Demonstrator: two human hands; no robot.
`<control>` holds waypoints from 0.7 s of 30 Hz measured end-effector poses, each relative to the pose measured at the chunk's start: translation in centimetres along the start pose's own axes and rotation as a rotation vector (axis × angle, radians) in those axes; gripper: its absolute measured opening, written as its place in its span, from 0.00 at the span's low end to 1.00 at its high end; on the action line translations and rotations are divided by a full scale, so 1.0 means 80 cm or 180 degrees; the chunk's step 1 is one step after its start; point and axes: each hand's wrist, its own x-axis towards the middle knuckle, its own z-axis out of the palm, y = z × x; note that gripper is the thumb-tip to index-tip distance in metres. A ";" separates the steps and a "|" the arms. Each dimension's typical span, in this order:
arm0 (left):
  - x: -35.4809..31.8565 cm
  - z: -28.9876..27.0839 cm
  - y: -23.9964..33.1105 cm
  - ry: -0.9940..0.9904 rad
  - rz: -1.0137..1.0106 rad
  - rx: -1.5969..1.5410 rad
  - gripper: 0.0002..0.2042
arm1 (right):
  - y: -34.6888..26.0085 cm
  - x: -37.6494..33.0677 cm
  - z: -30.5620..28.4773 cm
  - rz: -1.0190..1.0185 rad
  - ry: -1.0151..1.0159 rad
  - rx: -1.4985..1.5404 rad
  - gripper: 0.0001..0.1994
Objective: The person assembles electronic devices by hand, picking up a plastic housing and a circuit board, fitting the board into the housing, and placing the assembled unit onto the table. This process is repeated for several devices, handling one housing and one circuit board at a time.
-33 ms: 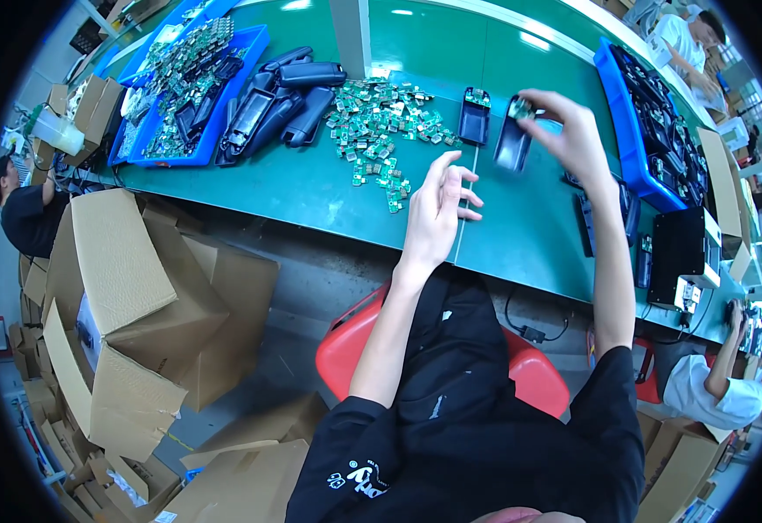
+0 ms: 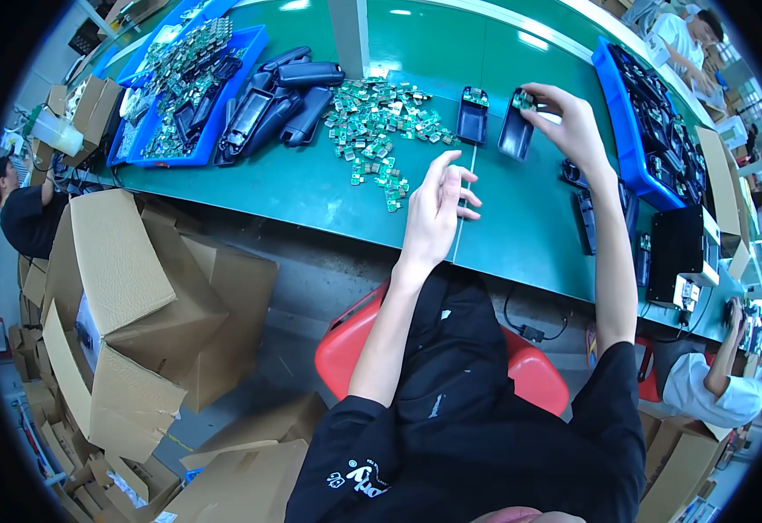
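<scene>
My right hand (image 2: 572,126) pinches a small green circuit board (image 2: 524,100) just above an open black housing (image 2: 514,138) on the green table (image 2: 311,187). A second black housing (image 2: 471,115), with a board in it, lies just left of the first. My left hand (image 2: 440,205) hovers over the table's near edge with its fingers apart and nothing in it. A loose pile of small green circuit boards (image 2: 376,122) lies just beyond and to the left of that hand.
Several long black handset shells (image 2: 276,105) lie beside a blue tray (image 2: 254,48) of boards at far left. Another blue tray (image 2: 612,87) of black parts stands at right. Open cardboard boxes (image 2: 128,288) crowd the floor at left. Other people work at both sides.
</scene>
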 end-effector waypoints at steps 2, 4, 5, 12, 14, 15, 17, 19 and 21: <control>0.002 0.001 0.000 -0.0269 -0.0045 0.0208 0.23 | 0.043 0.014 0.006 0.0193 -0.0175 0.0037 0.19; 0.006 -0.003 -0.003 -0.0428 -0.0037 0.0280 0.24 | 0.063 0.017 0.009 0.0373 -0.0356 0.0073 0.19; 0.004 -0.008 -0.003 -0.0391 -0.0034 0.0249 0.22 | 0.058 0.020 0.020 0.0323 -0.0439 0.0036 0.18; 0.002 -0.018 -0.003 -0.0350 -0.0105 0.0073 0.18 | 0.040 -0.010 -0.033 -0.0087 -0.0313 -0.0182 0.16; 0.003 -0.013 0.000 -0.0453 -0.0089 0.0148 0.17 | 0.049 -0.042 -0.069 -0.0144 -0.1128 -0.0962 0.15; 0.003 -0.012 0.000 -0.0506 -0.0079 0.0192 0.16 | 0.050 -0.048 -0.076 -0.0136 -0.1131 -0.0978 0.15; 0.003 -0.011 -0.001 -0.0575 -0.0073 0.0269 0.17 | 0.053 -0.053 -0.083 0.0059 -0.1508 -0.0900 0.14; 0.002 -0.010 -0.001 -0.0695 -0.0057 0.0460 0.19 | 0.055 -0.054 -0.087 0.0132 -0.1708 -0.0851 0.14; 0.001 -0.012 0.000 -0.0713 -0.0082 0.0490 0.18 | 0.047 -0.048 -0.084 0.0424 -0.1865 -0.0884 0.12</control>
